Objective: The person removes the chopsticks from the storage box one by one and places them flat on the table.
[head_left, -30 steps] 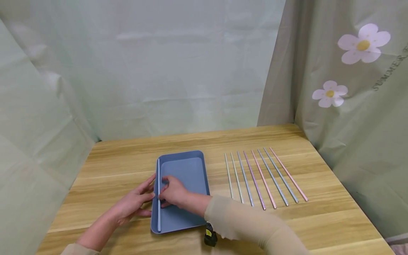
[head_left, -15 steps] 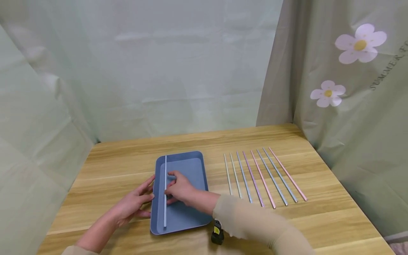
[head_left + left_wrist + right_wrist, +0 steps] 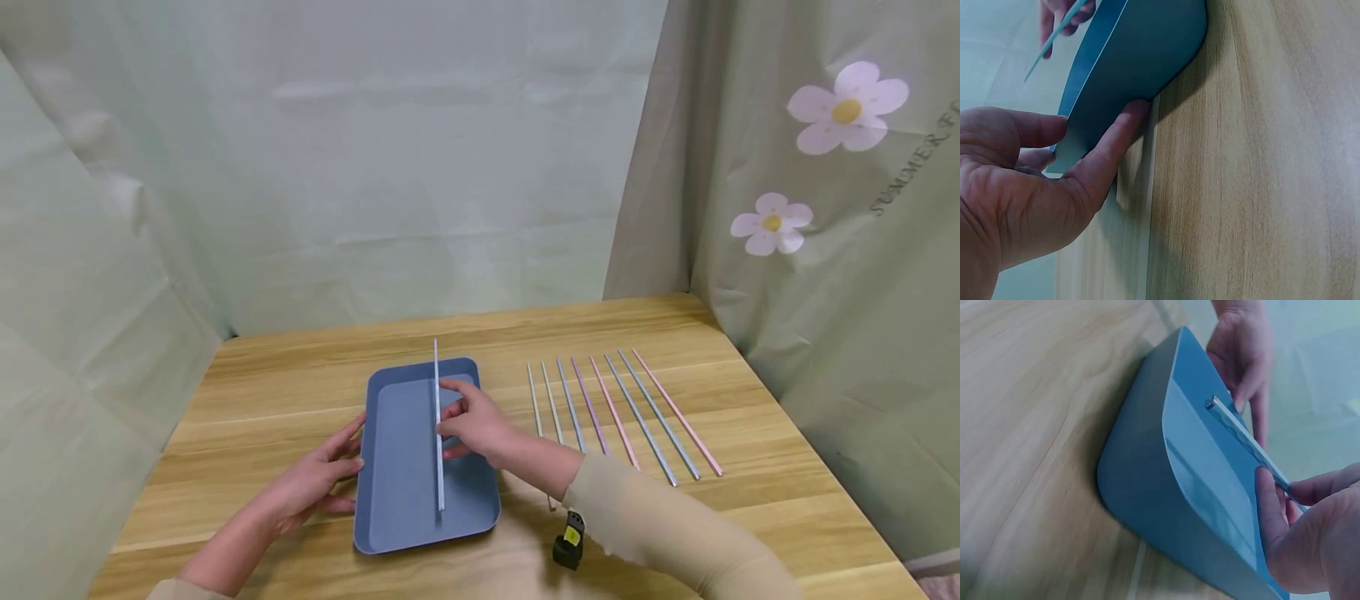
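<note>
In the head view my right hand [image 3: 476,423] pinches a slim, pale, shiny chopstick [image 3: 440,475] between thumb and fingertips. It is held above the blue-grey rectangular tray [image 3: 401,467], pointing away from me with its far end past the tray's back rim. The right wrist view shows the near end of this chopstick [image 3: 1235,427] raised over the tray floor. My left hand [image 3: 318,482] rests against the tray's left outer wall, fingers spread. In the left wrist view, one fairly straight digit [image 3: 1113,140] reaches the bottom of the tray wall, another touches its rim.
Right of the tray, several metallic chopsticks lie side by side on the wooden table [image 3: 300,375], among them a pink chopstick [image 3: 678,412]; my right forearm covers some near ends. A black device [image 3: 569,542] hangs at my right wrist. Curtains [image 3: 450,167] surround the table.
My right hand has lifted the chopstick from the tray's left side and carried it rightward, above the tray's right half. My left hand has stayed at the tray's left wall.
</note>
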### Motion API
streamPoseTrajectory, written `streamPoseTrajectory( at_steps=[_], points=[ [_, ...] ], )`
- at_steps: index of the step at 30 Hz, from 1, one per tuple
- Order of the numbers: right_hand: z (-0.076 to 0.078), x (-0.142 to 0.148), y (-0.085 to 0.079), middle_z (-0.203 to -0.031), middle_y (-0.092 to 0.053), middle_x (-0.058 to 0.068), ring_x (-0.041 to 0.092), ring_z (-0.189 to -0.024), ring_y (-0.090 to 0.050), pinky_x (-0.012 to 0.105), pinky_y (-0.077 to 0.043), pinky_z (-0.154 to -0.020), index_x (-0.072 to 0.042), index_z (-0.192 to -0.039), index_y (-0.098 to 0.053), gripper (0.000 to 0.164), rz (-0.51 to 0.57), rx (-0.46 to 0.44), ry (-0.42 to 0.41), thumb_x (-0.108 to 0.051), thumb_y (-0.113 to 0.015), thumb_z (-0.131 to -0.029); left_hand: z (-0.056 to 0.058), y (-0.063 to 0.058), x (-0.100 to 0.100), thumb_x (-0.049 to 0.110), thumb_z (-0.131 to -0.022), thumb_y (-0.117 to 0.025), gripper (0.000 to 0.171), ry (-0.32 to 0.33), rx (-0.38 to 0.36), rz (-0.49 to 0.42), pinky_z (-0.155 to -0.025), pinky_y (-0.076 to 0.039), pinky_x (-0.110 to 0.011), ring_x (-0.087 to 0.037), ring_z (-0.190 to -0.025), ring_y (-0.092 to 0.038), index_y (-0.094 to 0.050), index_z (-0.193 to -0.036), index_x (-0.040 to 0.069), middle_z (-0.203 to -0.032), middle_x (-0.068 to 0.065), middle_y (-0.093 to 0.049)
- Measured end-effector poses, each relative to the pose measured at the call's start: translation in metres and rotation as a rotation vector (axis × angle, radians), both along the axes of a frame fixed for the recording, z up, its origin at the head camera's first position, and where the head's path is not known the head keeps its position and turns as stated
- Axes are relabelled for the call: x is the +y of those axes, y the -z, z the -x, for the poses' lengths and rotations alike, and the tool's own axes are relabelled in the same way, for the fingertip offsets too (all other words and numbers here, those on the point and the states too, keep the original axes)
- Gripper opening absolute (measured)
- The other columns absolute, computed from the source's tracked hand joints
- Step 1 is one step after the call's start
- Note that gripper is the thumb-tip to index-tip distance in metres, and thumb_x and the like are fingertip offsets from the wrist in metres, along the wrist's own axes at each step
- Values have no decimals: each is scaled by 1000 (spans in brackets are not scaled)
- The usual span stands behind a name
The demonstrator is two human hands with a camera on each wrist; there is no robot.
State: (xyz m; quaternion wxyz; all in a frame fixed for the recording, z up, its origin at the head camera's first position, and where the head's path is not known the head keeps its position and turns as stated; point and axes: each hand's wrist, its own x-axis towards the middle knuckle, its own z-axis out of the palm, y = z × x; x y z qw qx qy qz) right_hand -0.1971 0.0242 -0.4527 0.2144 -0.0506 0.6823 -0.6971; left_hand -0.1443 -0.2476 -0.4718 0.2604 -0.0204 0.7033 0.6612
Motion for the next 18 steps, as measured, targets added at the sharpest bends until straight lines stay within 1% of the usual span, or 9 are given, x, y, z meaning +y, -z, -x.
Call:
streamPoseTrajectory(
  at_steps=[7, 11, 18],
  points=[
    [3, 34, -7, -99, -54, 12, 23, -81, -62, 40, -62, -62, -12, -154, -43, 71, 26, 7, 0, 10, -65, -90, -1, 1, 0, 7, -107, -47, 73, -14, -10, 16, -80, -59, -54, -49, -144, -26, -9, -166, 26, -165, -29, -8],
    [4, 53, -11, -102, -54, 13, 23, -83, -61, 40, -62, -64, -14, -156, -41, 73, 9, 10, 10, 9, -64, -91, 0, 2, -1, 7, -107, -47, 73, -15, -16, 17, -80, -59, -54, -50, -145, -24, -9, -166, 26, -165, -29, -7],
    [7, 91, -16, -103, -54, 13, 23, -84, -62, 45, -62, -70, -13, -158, -37, 75, -17, 8, 40, 10, -63, -92, 1, 2, -1, 7, -107, -47, 73, -12, -16, 15, -81, -59, -54, -50, -145, -24, -8, -166, 26, -165, -29, -6]
  ],
)
